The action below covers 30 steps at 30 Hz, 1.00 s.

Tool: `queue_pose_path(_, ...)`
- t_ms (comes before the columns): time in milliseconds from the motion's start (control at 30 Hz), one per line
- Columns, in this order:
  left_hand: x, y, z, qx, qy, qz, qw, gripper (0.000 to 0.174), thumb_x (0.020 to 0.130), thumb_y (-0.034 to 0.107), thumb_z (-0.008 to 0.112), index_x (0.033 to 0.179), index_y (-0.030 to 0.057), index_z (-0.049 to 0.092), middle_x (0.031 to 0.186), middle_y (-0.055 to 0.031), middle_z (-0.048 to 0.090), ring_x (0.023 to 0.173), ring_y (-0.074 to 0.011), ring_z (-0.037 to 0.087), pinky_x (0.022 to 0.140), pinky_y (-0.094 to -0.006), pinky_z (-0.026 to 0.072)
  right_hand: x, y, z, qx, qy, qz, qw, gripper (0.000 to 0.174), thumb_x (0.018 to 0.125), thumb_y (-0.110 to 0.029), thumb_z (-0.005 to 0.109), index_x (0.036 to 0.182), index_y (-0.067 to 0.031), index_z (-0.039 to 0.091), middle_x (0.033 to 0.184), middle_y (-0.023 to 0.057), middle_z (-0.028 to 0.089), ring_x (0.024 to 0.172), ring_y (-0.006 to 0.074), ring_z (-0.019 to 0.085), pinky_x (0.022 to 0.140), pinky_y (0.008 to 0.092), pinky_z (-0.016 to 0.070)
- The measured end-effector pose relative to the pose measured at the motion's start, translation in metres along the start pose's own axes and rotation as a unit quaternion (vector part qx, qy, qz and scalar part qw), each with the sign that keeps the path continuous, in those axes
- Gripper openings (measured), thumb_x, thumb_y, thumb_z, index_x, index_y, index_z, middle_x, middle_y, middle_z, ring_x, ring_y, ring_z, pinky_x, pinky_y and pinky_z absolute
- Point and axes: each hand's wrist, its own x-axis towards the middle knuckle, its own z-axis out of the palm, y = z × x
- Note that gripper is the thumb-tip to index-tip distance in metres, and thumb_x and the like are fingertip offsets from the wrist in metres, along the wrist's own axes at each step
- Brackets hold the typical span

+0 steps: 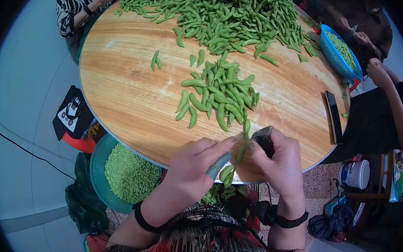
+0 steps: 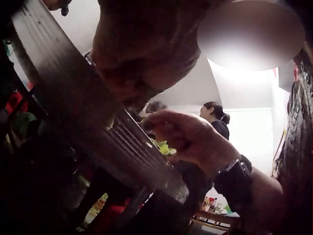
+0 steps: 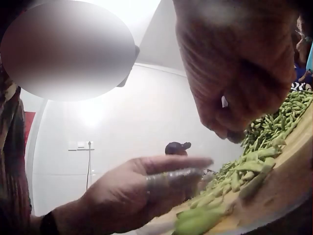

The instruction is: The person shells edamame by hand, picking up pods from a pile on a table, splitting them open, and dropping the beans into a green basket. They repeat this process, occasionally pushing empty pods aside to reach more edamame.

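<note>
**Slender green bean pod (image 1: 241, 153) between a person's left hand (image 1: 189, 167) and right hand (image 1: 281, 163)**

The pod is near the front rim of a round, wood-grained tabletop (image 1: 125, 68), just beside the right thumb. The left hand has its fingers extended towards it, grasping nothing visible; a grey finger cover (image 1: 218, 166) with a yellow band wraps one digit. The right hand is curled, with a dark finger cover (image 1: 263, 139); whether it pinches the pod, I cannot tell. More green pods (image 1: 227, 174) show beside the grey cover, at the rim.

Beyond the hands lies a small heap of green pods (image 1: 225, 92), and behind that a far larger pile (image 1: 229, 19). A teal plastic basket (image 1: 96, 174) of shelled beans (image 1: 129, 172) stands below the tabletop, to the left. A black phone (image 1: 333, 117) lies near the right edge.
</note>
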Motion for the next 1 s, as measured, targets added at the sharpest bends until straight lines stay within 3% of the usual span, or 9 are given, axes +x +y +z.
queue_pose_path(100, 0.000, -0.007, 0.001, 0.022, 0.082, 0.028, 0.996, 0.030, 0.074, -0.006, 0.062, 0.103, 0.0030, 0.063, 0.083, -0.0156, 0.062, 0.076, -0.0285, 0.059, 0.065, -0.0334, 0.0467, 0.004, 0.003, -0.007, -0.012, -0.020, -0.028, 0.999, 0.016, 0.074, -0.009, 0.064, 0.081, 0.0012, 0.053, 0.063, 0.0206, 0.056, 0.059, 0.0365, 0.058, 0.053, 0.0418, 0.0452)
queue_pose_path(267, 0.002, -0.010, -0.005, -0.012, -0.166, 0.010, 0.986, 0.026, 0.078, -0.002, 0.060, 0.104, 0.0000, 0.062, 0.080, -0.0152, 0.058, 0.073, -0.0292, 0.058, 0.067, -0.0350, 0.0462, 0.022, 0.015, 0.001, -0.189, -0.031, -0.108, 0.976, 0.013, 0.077, -0.012, 0.060, 0.083, -0.0031, 0.053, 0.064, 0.0190, 0.057, 0.062, 0.0374, 0.058, 0.056, 0.0445, 0.0461)
queue_pose_path(433, -0.001, -0.005, 0.006, -0.168, -0.029, -0.109, 0.979, 0.030, 0.081, -0.001, 0.061, 0.110, -0.0005, 0.059, 0.087, -0.0085, 0.062, 0.072, -0.0163, 0.057, 0.063, -0.0269, 0.0446, 0.023, 0.014, 0.000, -0.239, -0.032, -0.124, 0.963, 0.014, 0.078, -0.012, 0.062, 0.082, -0.0011, 0.053, 0.065, 0.0194, 0.057, 0.062, 0.0363, 0.058, 0.056, 0.0406, 0.0468)
queue_pose_path(500, 0.000, -0.002, 0.011, -0.272, 0.028, -0.152, 0.950, 0.033, 0.081, 0.000, 0.061, 0.113, -0.0006, 0.058, 0.091, -0.0062, 0.063, 0.071, -0.0117, 0.056, 0.060, -0.0232, 0.0432, 0.014, 0.013, 0.002, 0.028, -0.040, -0.087, 0.995, 0.015, 0.080, -0.011, 0.064, 0.086, 0.0006, 0.056, 0.063, 0.0126, 0.059, 0.056, 0.0245, 0.058, 0.055, 0.0316, 0.0464)
queue_pose_path(567, 0.004, 0.001, 0.015, -0.497, 0.025, -0.243, 0.833, 0.038, 0.079, -0.003, 0.063, 0.116, 0.0002, 0.055, 0.097, -0.0066, 0.062, 0.067, -0.0082, 0.053, 0.053, -0.0173, 0.0384, 0.004, 0.001, 0.012, 0.282, -0.092, -0.034, 0.954, 0.015, 0.082, -0.009, 0.065, 0.089, 0.0011, 0.057, 0.066, 0.0029, 0.059, 0.058, 0.0096, 0.053, 0.056, 0.0240, 0.0441)
queue_pose_path(667, -0.002, -0.005, 0.032, -0.623, 0.130, -0.215, 0.740, 0.035, 0.078, -0.004, 0.063, 0.112, 0.0006, 0.056, 0.102, -0.0122, 0.062, 0.065, -0.0082, 0.051, 0.049, -0.0152, 0.0352, -0.002, -0.010, 0.016, 0.379, -0.091, 0.057, 0.919, 0.014, 0.085, -0.009, 0.063, 0.092, 0.0007, 0.056, 0.076, -0.0017, 0.057, 0.068, 0.0038, 0.050, 0.060, 0.0208, 0.0434)
queue_pose_path(767, -0.004, -0.011, 0.028, -0.631, 0.125, -0.146, 0.752, 0.026, 0.080, -0.010, 0.055, 0.103, 0.0006, 0.058, 0.109, -0.0157, 0.061, 0.084, -0.0102, 0.058, 0.066, -0.0181, 0.0434, -0.004, -0.017, 0.016, 0.383, -0.041, 0.071, 0.920, 0.013, 0.089, -0.012, 0.058, 0.096, -0.0007, 0.054, 0.077, -0.0024, 0.055, 0.067, 0.0033, 0.048, 0.058, 0.0190, 0.0410)
queue_pose_path(867, -0.006, -0.014, 0.022, -0.573, 0.147, -0.188, 0.784, 0.018, 0.080, -0.007, 0.056, 0.096, 0.0000, 0.060, 0.103, -0.0145, 0.063, 0.085, -0.0107, 0.058, 0.068, -0.0195, 0.0434, -0.009, -0.016, 0.009, 0.408, -0.164, 0.108, 0.892, 0.016, 0.094, -0.017, 0.050, 0.094, -0.0020, 0.054, 0.071, -0.0030, 0.052, 0.061, 0.0030, 0.044, 0.053, 0.0189, 0.0371)
queue_pose_path(1000, -0.002, -0.014, 0.019, -0.540, 0.131, -0.145, 0.819, 0.021, 0.078, -0.001, 0.061, 0.099, -0.0003, 0.059, 0.103, -0.0179, 0.062, 0.070, -0.0080, 0.055, 0.050, -0.0133, 0.0351, -0.009, -0.015, 0.007, 0.398, -0.246, 0.134, 0.874, 0.023, 0.097, -0.020, 0.041, 0.086, -0.0035, 0.053, 0.066, -0.0032, 0.049, 0.055, 0.0036, 0.040, 0.049, 0.0191, 0.0329)
